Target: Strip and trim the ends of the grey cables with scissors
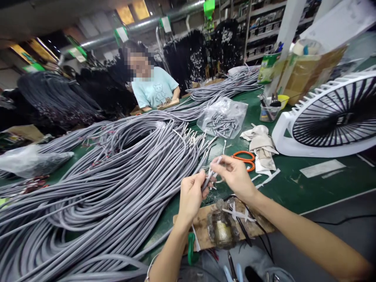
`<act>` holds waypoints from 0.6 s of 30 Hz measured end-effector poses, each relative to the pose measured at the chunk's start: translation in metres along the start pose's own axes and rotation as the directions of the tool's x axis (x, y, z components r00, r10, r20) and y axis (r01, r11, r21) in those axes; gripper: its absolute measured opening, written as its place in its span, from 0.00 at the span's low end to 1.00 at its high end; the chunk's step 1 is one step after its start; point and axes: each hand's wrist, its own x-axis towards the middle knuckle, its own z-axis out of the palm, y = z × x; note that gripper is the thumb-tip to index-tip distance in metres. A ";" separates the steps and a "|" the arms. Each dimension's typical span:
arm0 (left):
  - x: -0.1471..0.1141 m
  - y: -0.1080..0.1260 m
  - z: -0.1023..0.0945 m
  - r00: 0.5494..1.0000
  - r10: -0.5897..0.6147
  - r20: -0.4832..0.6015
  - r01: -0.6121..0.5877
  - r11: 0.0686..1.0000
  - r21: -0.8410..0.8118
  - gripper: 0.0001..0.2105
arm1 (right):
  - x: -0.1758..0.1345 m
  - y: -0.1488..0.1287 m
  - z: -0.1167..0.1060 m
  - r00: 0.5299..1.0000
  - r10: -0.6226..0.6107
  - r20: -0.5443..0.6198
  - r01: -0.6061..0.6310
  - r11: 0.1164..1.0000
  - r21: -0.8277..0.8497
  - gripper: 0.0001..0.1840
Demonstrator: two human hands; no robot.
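My left hand (192,192) is closed round the end of a grey cable (207,181), held up above the green table. At the cable's upper tip, the fingers of my right hand (233,174) pinch a white strip (216,162) against it. Exactly how the strip lies on the cable is partly hidden by my fingers. Left of my hands spreads a large bundle of grey cables (126,188), many with pale ends. Orange-handled scissors (245,158) lie just beyond my right hand, beside crumpled whitish cloth gloves (261,147).
Below my hands is a wooden board (199,221) with a glassy block and white strips. A plastic bag of grey sleeves (223,119) lies beyond. A white fan (331,117) stands right, near a tool cup (269,111). Across the table sits a person (157,88).
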 end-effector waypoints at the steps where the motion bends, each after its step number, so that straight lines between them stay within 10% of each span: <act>1: 0.000 0.000 0.000 1.000 -0.005 -0.021 0.005 1.000 -0.002 0.19 | 0.003 0.000 -0.006 0.991 -0.040 -0.126 0.039 0.999 -0.016 0.12; 4: 0.001 0.002 -0.001 0.996 -0.014 -0.087 0.008 0.998 -0.067 0.19 | 0.012 -0.006 -0.028 0.863 -0.261 -0.433 0.166 0.955 -0.244 0.09; 8: 0.000 0.006 -0.003 0.995 -0.024 -0.093 0.008 0.985 -0.172 0.18 | 0.007 -0.014 -0.036 0.741 -0.574 -0.348 0.156 0.652 -0.742 0.23; 11: -0.001 0.007 -0.004 0.995 -0.010 -0.099 -0.010 0.980 -0.197 0.18 | -0.006 -0.011 -0.025 0.682 -0.660 -0.315 0.213 0.591 -0.778 0.12; 14: -0.002 0.007 -0.003 0.994 0.023 -0.109 -0.042 0.983 -0.176 0.18 | -0.016 -0.004 -0.015 0.713 -0.669 -0.211 0.345 0.596 -0.725 0.14; 18: -0.003 0.007 -0.002 0.983 0.098 -0.154 -0.106 0.994 -0.042 0.17 | -0.018 0.000 -0.007 0.867 -0.493 0.070 0.422 0.652 -0.630 0.21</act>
